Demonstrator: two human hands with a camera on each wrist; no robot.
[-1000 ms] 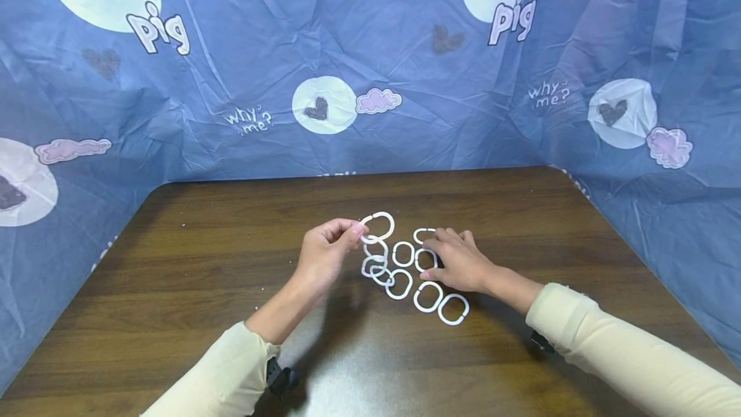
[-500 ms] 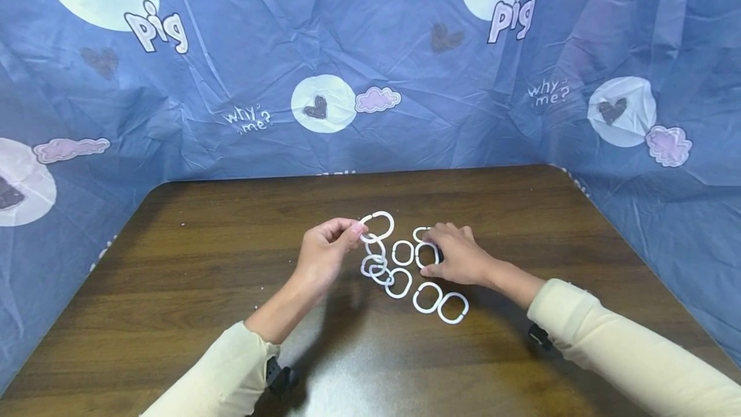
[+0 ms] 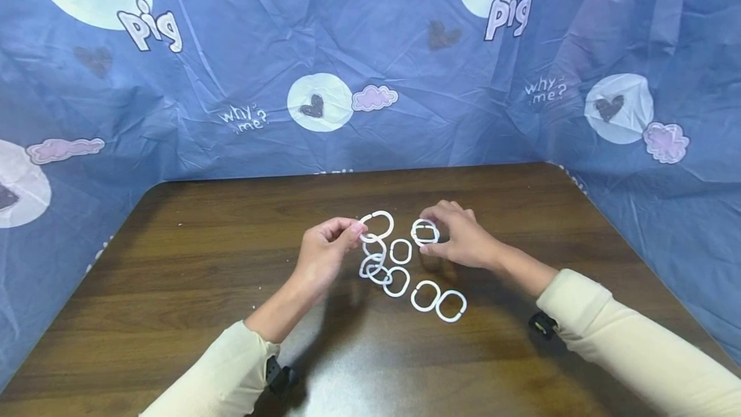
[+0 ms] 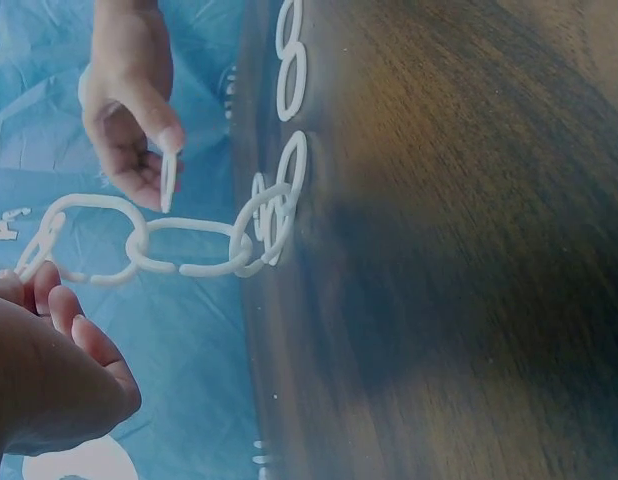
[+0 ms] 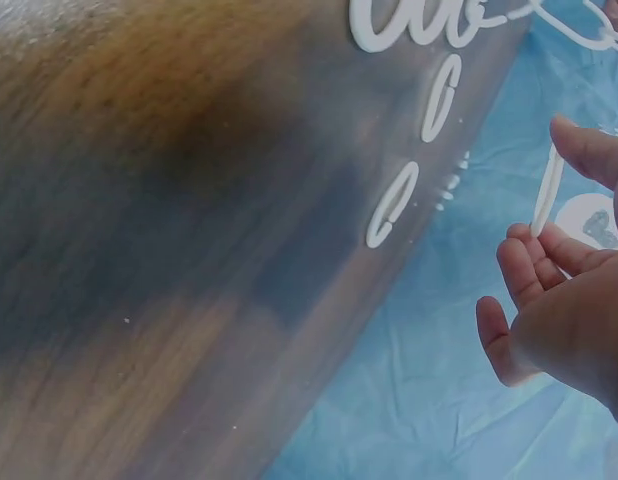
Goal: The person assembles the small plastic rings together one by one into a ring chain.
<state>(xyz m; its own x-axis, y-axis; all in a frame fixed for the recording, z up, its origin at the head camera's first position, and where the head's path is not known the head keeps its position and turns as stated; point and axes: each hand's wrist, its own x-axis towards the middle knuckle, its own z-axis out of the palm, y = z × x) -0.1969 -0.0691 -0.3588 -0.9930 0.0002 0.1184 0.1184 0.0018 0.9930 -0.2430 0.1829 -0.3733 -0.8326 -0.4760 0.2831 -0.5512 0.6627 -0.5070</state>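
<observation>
Between thumb and fingertips, my left hand (image 3: pixel 327 250) pinches the end of a chain (image 4: pixel 204 270) of white plastic split rings. The chain hangs down from it, and its lower rings lie bunched on the table. My right hand (image 3: pixel 460 237) grips a single white split ring (image 5: pixel 547 192) by its edges, thumb on one side and fingers on the other. In the right wrist view it shows nearly edge-on, raised off the tabletop. In the head view it overlaps another ring (image 3: pixel 425 226) lying behind it. One loose ring (image 3: pixel 399 263) lies between the hands.
Two more white rings, a left one (image 3: pixel 413 304) and a right one (image 3: pixel 440 314), lie side by side nearer the front. The brown wooden table (image 3: pixel 231 243) has rounded far corners. A blue printed cloth (image 3: pixel 405 134) surrounds its back and sides.
My right hand has lifted a ring off the table and carried it away from me, up over the far ring. My left hand stays in place with the chain.
</observation>
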